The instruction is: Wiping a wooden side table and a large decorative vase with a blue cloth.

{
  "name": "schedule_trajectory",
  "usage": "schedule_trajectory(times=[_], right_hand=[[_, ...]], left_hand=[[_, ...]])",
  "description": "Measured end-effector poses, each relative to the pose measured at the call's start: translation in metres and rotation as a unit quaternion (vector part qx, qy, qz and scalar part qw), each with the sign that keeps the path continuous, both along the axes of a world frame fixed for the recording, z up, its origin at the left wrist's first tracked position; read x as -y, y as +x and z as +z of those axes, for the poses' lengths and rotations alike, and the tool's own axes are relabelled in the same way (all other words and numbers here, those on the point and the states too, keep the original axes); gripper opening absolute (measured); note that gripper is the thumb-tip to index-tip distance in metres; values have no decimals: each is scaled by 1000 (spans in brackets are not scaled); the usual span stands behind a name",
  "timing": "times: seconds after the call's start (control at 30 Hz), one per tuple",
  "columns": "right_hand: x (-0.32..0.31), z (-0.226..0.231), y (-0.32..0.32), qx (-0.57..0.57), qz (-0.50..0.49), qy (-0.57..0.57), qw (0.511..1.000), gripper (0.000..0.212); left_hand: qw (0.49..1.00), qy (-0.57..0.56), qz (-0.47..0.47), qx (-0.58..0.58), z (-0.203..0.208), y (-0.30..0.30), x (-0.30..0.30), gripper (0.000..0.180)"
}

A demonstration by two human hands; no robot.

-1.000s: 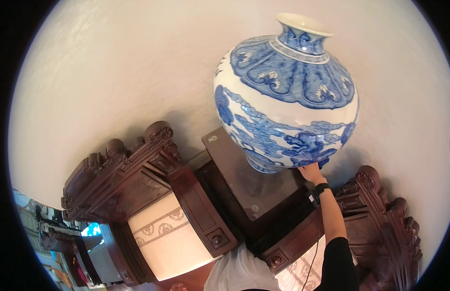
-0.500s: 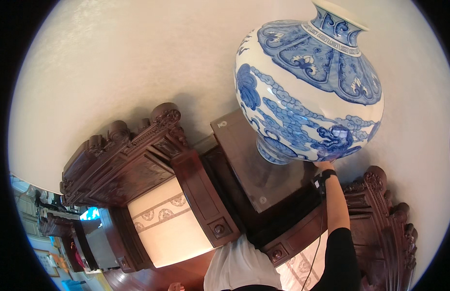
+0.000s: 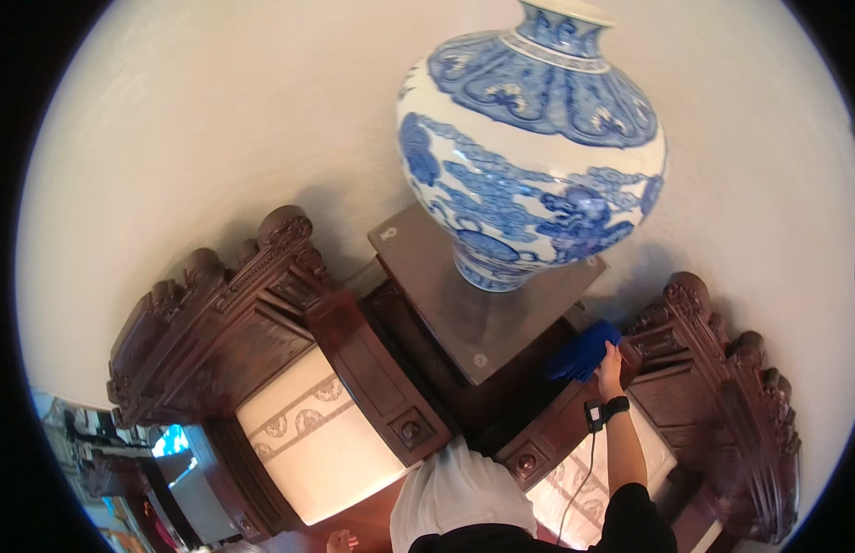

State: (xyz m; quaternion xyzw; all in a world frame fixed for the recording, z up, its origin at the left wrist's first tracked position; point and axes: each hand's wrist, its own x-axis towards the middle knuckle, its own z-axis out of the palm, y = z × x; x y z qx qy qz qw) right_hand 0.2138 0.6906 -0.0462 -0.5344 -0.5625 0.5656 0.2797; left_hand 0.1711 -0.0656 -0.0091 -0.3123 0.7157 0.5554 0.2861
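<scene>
A large blue-and-white porcelain vase (image 3: pixel 533 175) stands on the glass-covered top of a dark wood side table (image 3: pixel 483 341). In my right hand (image 3: pixel 609 370) is a bunched blue cloth (image 3: pixel 582 350), gripped by the fingers. That hand is below and to the right of the vase, apart from it, by the table's right edge and the right chair's arm. A black band with a small cabled device (image 3: pixel 594 416) circles my right wrist. At the lower edge, my left hand (image 3: pixel 341 541) shows only in part, fingers apart, with nothing seen in it.
Carved dark wood chairs flank the table: the left chair (image 3: pixel 361 369) has a cream patterned cushion (image 3: pixel 317 438), and the right chair (image 3: pixel 722 405) a similar one. Behind stands a pale wall (image 3: pixel 215 111). Further furniture and a bright screen (image 3: pixel 172 442) lie at far left.
My right hand has come down and away from the vase's underside, bringing the blue cloth into sight. The vase and table appear further left as the view shifts.
</scene>
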Motion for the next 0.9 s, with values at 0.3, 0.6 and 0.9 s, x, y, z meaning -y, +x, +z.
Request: schedule_trajectory(times=[0.3,0.6,0.9], right_hand=[[16,-63,19,-32,-83,-135,987,48],[-46,-78,-72,-168,-45,-129,976,62],[-126,-135,-90,-67,-27,128,989,38]], left_hand=[[987,-67,-136,-50,11,-51,-10,22],[990,128,-26,-53,-21,-34,59,14],[982,-90,-166,-17,36,-6,-46,27]])
